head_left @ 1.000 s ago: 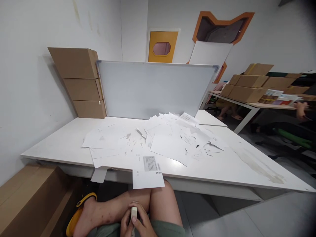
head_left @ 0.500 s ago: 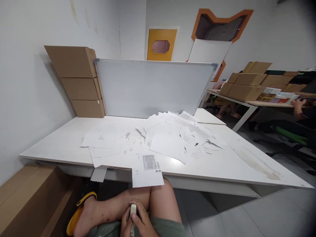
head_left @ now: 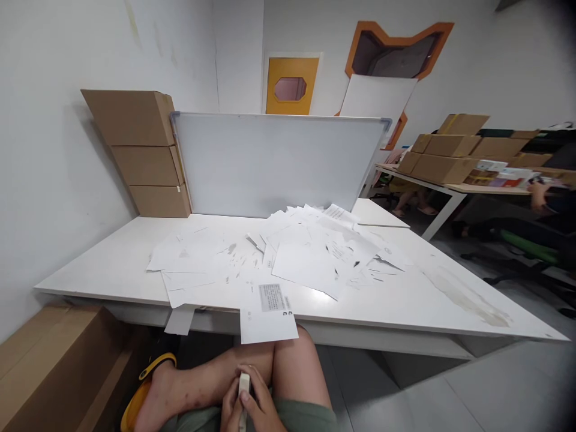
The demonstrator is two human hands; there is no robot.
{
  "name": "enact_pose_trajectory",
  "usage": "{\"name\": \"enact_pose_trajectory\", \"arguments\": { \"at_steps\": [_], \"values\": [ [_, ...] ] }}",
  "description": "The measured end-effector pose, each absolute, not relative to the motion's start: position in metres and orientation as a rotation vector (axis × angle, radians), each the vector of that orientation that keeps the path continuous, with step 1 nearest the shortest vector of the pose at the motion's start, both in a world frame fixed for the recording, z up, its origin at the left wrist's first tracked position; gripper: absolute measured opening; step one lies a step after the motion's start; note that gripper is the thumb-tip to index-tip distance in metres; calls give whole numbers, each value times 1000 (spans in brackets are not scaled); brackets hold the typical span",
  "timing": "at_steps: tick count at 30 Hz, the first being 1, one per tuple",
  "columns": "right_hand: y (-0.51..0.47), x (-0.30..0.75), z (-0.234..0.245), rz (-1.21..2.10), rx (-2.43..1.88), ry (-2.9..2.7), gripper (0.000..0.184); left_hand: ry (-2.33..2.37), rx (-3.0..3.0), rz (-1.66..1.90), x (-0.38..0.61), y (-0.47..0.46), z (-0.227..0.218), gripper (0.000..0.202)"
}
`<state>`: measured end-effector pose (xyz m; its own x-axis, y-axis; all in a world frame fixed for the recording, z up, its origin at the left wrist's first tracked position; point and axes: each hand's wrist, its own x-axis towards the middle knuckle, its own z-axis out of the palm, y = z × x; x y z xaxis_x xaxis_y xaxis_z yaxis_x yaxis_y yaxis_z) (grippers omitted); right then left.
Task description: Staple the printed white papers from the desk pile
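Over the lap, the left hand (head_left: 229, 409) and right hand (head_left: 263, 403) press together, clamped on a white object (head_left: 244, 384) whose long axis stands nearly upright between them, pointing toward a paper sheet (head_left: 267, 321) that overhangs the table (head_left: 450, 315) straight ahead.

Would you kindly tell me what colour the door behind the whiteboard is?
The door is orange-yellow, and it shows clearly in the head view.
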<state>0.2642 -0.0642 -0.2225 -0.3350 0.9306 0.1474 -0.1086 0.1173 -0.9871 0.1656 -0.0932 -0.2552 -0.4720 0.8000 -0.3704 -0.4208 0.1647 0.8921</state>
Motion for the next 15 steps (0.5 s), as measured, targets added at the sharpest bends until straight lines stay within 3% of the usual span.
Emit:
{"name": "enact_pose_trajectory", "arguments": {
  "at_steps": [4,9,15],
  "values": [
    [-62,264,-223,1422,-900,-1249,54,1349,337,1411,175,-81,-235,78],
    [-55,263,-226,1519,-911,-832,62,1305,476,1384,195,-61,-192,61],
    [-44,265,-238,1566,-860,-582,52,1352,571,1383,209,-47,-181,61]
  ]
}}
